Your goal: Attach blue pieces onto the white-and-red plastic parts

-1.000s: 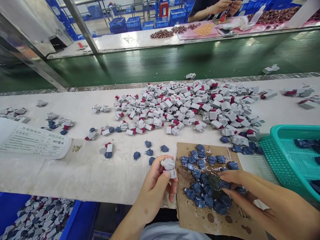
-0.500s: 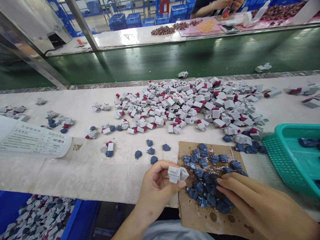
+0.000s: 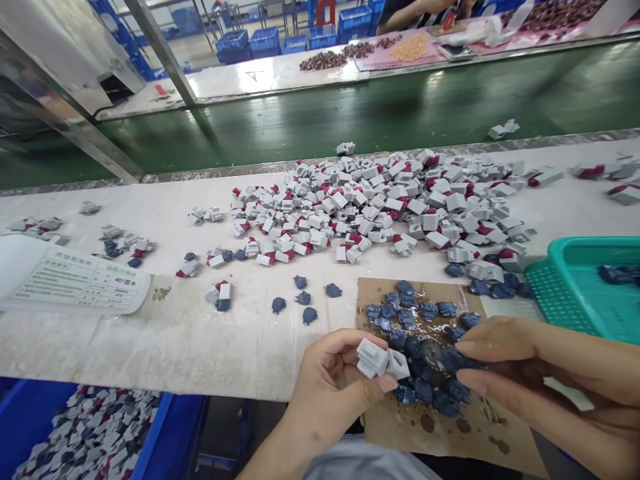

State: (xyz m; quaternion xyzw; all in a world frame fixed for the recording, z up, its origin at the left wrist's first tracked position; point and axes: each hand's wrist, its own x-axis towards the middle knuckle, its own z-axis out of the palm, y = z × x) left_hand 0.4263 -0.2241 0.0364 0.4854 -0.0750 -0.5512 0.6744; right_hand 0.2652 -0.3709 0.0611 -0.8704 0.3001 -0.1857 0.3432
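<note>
My left hand (image 3: 333, 380) is closed, pinching a small light-grey plastic block part (image 3: 373, 358) with a hollow in its right end. To the right, my right hand (image 3: 540, 363) pinches a dark blue fist-shaped plastic piece (image 3: 456, 360) between thumb and fingertips, a little above the cardboard sheet (image 3: 400, 433). Several more dark blue pieces (image 3: 406, 319) lie on that wet, stained cardboard, partly hidden by my hands. Loose blue pieces (image 3: 309, 315) rest on the table to the left. Beyond them spreads a large heap of grey and dark-red parts (image 3: 345, 207).
A green basket (image 3: 565, 283) stands at the right with blue pieces inside. At lower left is a blue bin (image 3: 163, 427) of assembled parts. A white bottle (image 3: 75, 273) lies at left. Behind the table runs a green conveyor (image 3: 280, 127); a co-worker's arm (image 3: 405, 17) shows beyond it.
My right hand has lifted off the blue pieces and moved up and right, now with one between its fingertips. My left hand has shifted right with the grey part, which is turned slightly.
</note>
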